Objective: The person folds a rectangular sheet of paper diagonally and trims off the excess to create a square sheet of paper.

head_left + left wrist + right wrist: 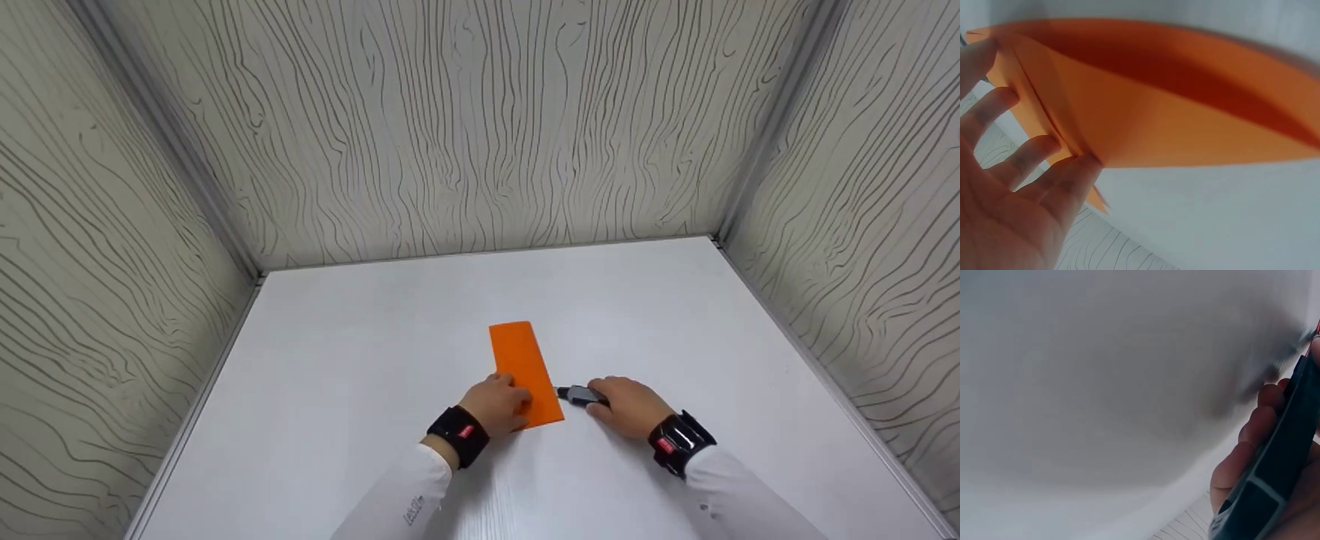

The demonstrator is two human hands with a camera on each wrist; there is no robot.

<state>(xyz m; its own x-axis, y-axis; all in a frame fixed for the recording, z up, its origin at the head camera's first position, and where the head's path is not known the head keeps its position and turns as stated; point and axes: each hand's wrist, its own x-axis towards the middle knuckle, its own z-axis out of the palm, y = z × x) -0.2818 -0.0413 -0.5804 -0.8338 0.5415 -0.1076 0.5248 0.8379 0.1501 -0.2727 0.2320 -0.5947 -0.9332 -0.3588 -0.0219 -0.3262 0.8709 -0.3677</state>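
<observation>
Left hand: lies on the near part of the folded paper, fingers bent and spread, their tips touching it along the folded strip; whether the thumb nips the sheet underneath I cannot tell.
Right hand: fingers wrapped round a grey-and-black cutter, its front end pointing toward the left hand.
Gap between the hands: they are apart, with the near right part of the sheet and the cutter between them.
Orange paper: under the left hand's fingers and running forward beyond them on the white table; the left wrist view shows its layers bowing apart into a pocket.
Cutter tip: at the paper's edge on the right hand's side; whether it touches, enters the fold or stops just beside it is too small to tell.
Step in hand: judging by the hold, steadying the fold with the left hand while the blade is lined up or working at the edge.
Next move calls for: by my reading, firm left-hand pressure, fingers clear of the blade's line, and a smooth right-hand stroke along the edge; a loose layer could buckle or tear.
</observation>
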